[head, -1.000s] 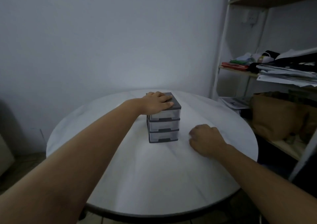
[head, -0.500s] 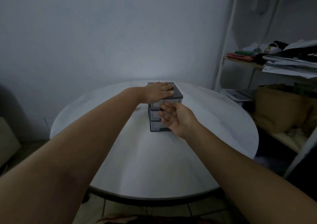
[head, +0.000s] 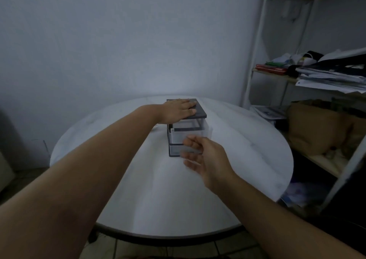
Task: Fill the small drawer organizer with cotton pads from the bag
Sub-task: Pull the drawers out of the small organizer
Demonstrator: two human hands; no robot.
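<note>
Now your left hand lies flat, fingers straight and close together, on the dark lid of the small drawer organizer, pressing it down. The organizer stands on the round white table, nearer the far edge than the near one and about midway between the left and right edges. A clear drawer sticks out of its front toward you, and the slot just under the lid looks hollow. Your right hand is in front of the organizer, palm turned left, its fingers curled round the drawer's dark front strip. Motion blur hides the exact grip. The drawer's contents cannot be made out. Beyond the table's right edge stands a white shelf unit holding stacked papers and, lower down, a brown paper bag.
</note>
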